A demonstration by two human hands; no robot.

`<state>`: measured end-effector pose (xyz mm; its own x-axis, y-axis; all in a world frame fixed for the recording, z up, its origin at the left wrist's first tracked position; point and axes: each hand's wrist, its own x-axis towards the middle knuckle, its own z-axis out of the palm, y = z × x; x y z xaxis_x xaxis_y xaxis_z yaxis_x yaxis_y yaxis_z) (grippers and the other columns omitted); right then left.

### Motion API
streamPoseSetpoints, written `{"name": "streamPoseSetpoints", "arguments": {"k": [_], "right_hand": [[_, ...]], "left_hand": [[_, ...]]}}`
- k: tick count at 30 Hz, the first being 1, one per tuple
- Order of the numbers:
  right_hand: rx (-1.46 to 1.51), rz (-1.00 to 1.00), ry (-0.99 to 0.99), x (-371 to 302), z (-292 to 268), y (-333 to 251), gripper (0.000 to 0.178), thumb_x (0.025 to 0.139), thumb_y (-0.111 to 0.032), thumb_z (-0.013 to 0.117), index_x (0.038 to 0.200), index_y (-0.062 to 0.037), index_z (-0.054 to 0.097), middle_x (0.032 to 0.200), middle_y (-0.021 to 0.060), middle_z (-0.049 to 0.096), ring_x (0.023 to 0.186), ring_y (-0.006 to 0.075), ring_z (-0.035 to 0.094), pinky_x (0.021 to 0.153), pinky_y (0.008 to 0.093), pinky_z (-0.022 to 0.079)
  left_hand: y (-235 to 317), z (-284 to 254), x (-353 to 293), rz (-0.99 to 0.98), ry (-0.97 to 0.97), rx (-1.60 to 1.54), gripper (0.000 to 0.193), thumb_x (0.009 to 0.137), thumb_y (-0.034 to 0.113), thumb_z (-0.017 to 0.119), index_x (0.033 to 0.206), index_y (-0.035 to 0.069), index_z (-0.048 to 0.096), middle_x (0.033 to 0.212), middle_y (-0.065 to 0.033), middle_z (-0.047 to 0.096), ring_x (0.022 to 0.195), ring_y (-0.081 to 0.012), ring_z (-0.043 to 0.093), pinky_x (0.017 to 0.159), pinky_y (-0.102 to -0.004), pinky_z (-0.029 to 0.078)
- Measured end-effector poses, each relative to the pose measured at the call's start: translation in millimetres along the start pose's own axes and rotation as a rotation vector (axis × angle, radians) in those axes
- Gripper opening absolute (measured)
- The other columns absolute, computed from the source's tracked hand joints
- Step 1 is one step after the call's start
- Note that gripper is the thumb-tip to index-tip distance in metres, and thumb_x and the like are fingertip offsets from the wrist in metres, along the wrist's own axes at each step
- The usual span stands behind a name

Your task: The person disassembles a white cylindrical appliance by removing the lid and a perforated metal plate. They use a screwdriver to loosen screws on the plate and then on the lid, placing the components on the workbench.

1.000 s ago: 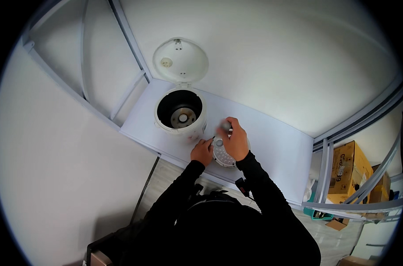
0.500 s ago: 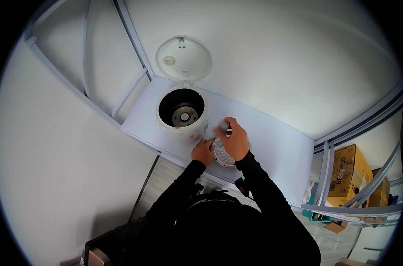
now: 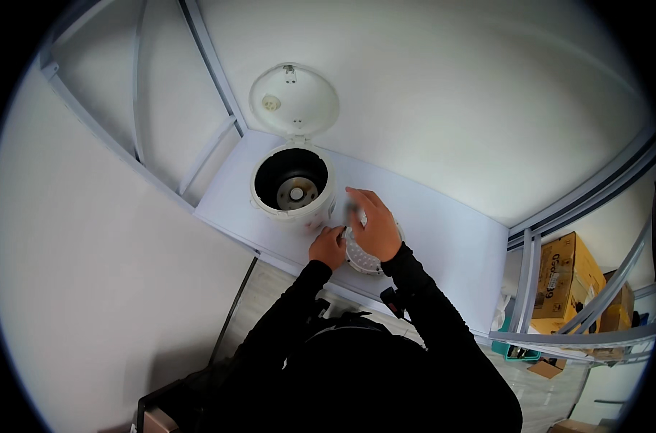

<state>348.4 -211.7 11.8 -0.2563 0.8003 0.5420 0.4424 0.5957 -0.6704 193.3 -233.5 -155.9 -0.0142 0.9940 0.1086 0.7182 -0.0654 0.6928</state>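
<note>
Beside cooker (image 3: 293, 189), hands on plate (image 3: 360, 258)

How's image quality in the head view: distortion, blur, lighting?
Head view: strong fisheye, black corners, frame bars bend near the rim. Lighting even and soft, no hard glare. The right hand has motion-blurred fingers; the left hand, round white disc and open cooker look fairly sharp.

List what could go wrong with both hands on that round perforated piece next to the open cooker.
1. The round perforated piece lies near the front edge of the white table; a slip might send it over the edge.
2. The right hand and left hand work close beside the open rice cooker, so an elbow or wrist might nudge it.
</note>
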Motion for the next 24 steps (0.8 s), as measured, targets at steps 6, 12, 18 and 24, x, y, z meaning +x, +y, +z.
{"name": "streamPoseSetpoints", "arguments": {"k": [6,12,18,24], "right_hand": [[-0.033,0.076,-0.045,-2,0,2,0.04,0.09,-0.006,0.07,0.13,-0.0079,0.066,0.115,0.0194,0.066,0.1,0.0377,0.067,0.086,0.0415,0.055],[0.006,-0.097,0.118,-4,17,-7,0.035,0.089,-0.006,0.072,0.124,-0.0068,0.068,0.111,0.0174,0.066,0.101,0.0366,0.066,0.087,0.0404,0.055],[-0.085,0.129,0.071,-5,11,-8,0.035,0.091,-0.003,0.068,0.125,-0.0042,0.065,0.122,0.0219,0.066,0.108,0.0422,0.066,0.091,0.0441,0.054],[-0.113,0.03,0.223,-3,17,-1,0.031,0.091,-0.007,0.072,0.122,-0.0076,0.07,0.121,0.0204,0.066,0.106,0.0401,0.066,0.089,0.042,0.054]], "left_hand": [[-1,2,8,0.028,-0.015,-0.005,0.034,0.088,0.017,0.067,0.122,0.01,0.066,0.111,-0.0116,0.065,0.103,-0.0335,0.065,0.089,-0.045,0.053],[-21,17,31,0.008,-0.117,-0.006,0.027,0.092,0.02,0.066,0.115,0.008,0.062,0.113,-0.0129,0.065,0.105,-0.0353,0.065,0.089,-0.0479,0.053],[-6,7,32,0.139,-0.136,0.294,0.025,0.097,0.024,0.064,0.116,0.01,0.055,0.114,-0.0127,0.064,0.103,-0.0376,0.066,0.087,-0.0517,0.054],[-3,-2,39,0.137,-0.219,0.19,0.021,0.098,0.024,0.062,0.111,0.008,0.056,0.113,-0.015,0.065,0.105,-0.0385,0.067,0.087,-0.0525,0.054]]}}
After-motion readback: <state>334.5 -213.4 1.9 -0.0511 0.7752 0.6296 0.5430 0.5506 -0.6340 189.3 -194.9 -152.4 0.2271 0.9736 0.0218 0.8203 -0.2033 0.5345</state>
